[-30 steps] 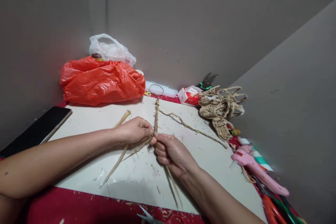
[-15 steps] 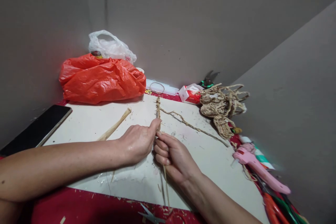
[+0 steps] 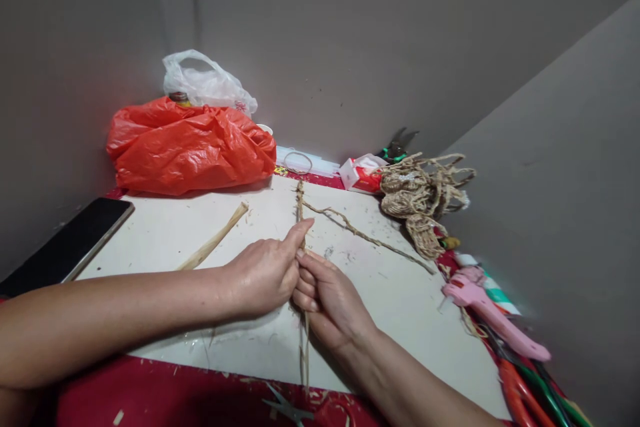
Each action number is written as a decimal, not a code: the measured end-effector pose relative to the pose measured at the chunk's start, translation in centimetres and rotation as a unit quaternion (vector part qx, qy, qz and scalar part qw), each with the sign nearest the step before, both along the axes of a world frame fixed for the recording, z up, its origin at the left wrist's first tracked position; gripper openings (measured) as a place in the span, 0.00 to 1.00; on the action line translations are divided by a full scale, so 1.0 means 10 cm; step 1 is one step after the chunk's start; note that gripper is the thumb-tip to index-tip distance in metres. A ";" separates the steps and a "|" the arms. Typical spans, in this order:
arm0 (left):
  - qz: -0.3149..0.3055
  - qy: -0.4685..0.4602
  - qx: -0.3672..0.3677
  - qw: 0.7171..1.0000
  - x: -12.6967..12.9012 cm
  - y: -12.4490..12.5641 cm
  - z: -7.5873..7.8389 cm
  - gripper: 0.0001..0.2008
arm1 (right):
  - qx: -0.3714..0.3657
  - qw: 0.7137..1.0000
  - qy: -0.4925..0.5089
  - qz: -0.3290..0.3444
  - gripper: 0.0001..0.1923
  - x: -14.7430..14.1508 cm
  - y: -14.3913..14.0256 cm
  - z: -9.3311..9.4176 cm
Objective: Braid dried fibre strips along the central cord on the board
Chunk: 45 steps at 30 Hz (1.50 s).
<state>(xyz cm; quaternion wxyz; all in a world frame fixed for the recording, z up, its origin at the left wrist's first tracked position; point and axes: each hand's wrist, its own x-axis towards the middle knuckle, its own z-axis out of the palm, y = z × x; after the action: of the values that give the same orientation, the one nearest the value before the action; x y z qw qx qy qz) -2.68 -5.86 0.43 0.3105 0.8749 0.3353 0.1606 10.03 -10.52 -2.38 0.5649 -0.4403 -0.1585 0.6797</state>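
Observation:
My left hand [image 3: 267,273] is closed around a thin braided cord of dried plant fibre [image 3: 300,200], its thumb pointing away from me. Just below and touching it, my right hand [image 3: 327,293] pinches the same cord, fingers curled in. Loose strands [image 3: 305,353] hang out under the hands toward the front edge of the white board [image 3: 410,340]. A twisted thin strand [image 3: 360,237] runs from the cord to the right across the board. The part of the cord between the palms is hidden. To the left lies a flat dried fibre strip [image 3: 215,237], partly behind my left forearm.
At the back left are a red plastic bag [image 3: 190,147] and a white plastic bag [image 3: 210,83]. A phone [image 3: 70,240] lies far left. Coiled braids [image 3: 415,197], a small tissue box [image 3: 361,175] and a pink glue gun [image 3: 493,313] line the right. Scissors [image 3: 287,407] lie in front.
My left thumb has extended further right over the cord. The loose strands below the hands have swung slightly left. The view has shifted a little.

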 end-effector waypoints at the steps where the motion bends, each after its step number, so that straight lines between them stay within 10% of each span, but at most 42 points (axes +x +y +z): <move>1: 0.005 -0.010 0.008 1.000 -0.02 0.03 0.04 0.31 | 0.003 1.000 0.001 0.003 0.18 0.02 0.01 0.01; 5: 0.080 -0.097 0.030 0.992 -0.05 0.22 0.10 0.18 | 0.001 0.998 0.006 0.059 0.10 0.10 0.07 0.05; 11: -0.002 -0.097 -0.304 0.948 0.03 0.40 -0.11 0.13 | -0.002 0.990 -0.020 0.142 0.09 0.23 0.14 0.08; 18: -0.021 -0.079 -0.201 0.976 0.03 0.37 -0.10 0.11 | 0.000 0.975 -0.163 0.149 0.12 0.23 0.14 0.09; 28: -0.056 -0.132 -0.413 0.899 0.01 0.43 -0.12 0.12 | 0.048 0.949 -0.240 0.199 0.14 0.30 0.15 0.16; 34: -0.041 -0.119 -0.411 0.903 0.03 0.42 -0.10 0.12 | 0.076 0.936 -0.280 0.198 0.12 0.34 0.16 0.16; 45: 0.009 -0.104 -0.311 0.944 0.04 0.39 -0.16 0.09 | 0.140 0.799 -0.532 0.244 0.12 0.45 0.18 0.25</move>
<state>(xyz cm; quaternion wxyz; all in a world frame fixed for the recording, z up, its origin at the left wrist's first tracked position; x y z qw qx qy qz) -2.29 -1.93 -1.17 0.5991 0.7097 0.3425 0.1416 14.53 -8.73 0.12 0.2624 -0.5958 -0.6296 0.4240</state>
